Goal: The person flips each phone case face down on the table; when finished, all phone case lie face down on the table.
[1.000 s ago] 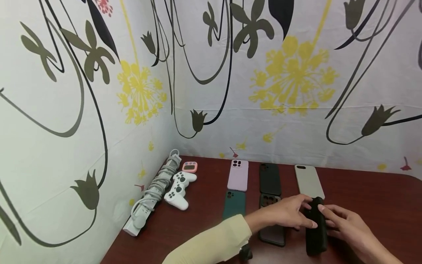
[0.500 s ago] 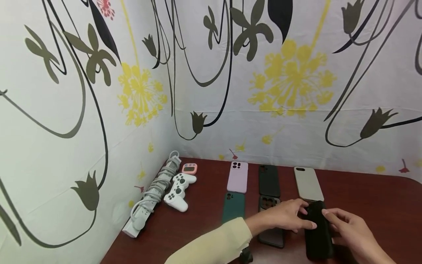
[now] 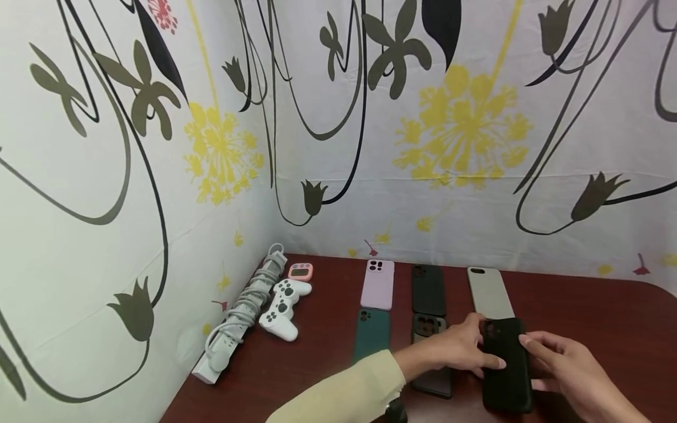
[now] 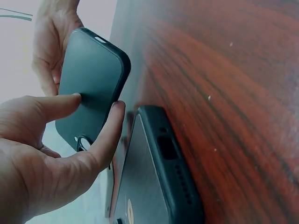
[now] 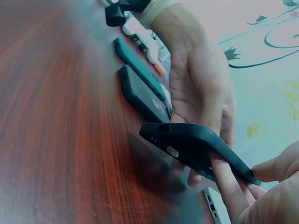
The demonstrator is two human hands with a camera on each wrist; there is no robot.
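Head view: black case (image 3: 506, 364) held between both hands above the table (image 3: 592, 317), at the near right end of two rows of cases, back face up, camera cutout toward the far end. Left hand (image 3: 455, 348) reaching across from the left, fingers curled round the case's left edge; seen from the left wrist, thumb (image 4: 56, 105) pressed on the back and a finger (image 4: 105, 137) hooked on the rim. Right hand (image 3: 568, 367) gripping the right edge, fingertips (image 5: 224, 179) under the case in the right-wrist view, which shows the case lifted clear of the wood and tilted, shadow beneath.

Just left of it, partly under the left hand, a dark case (image 3: 431, 358) lying flat; left of that a green case (image 3: 372, 335). Far row, left to right: pink case (image 3: 378, 284), another black case (image 3: 428, 289), grey case (image 3: 489, 292) just beyond the held one. Well apart at the left wall: white gamepad (image 3: 281, 301), small pink timer (image 3: 300, 271), power strip (image 3: 238, 317) with coiled cord. Cream sleeve (image 3: 344, 390) on the left arm.
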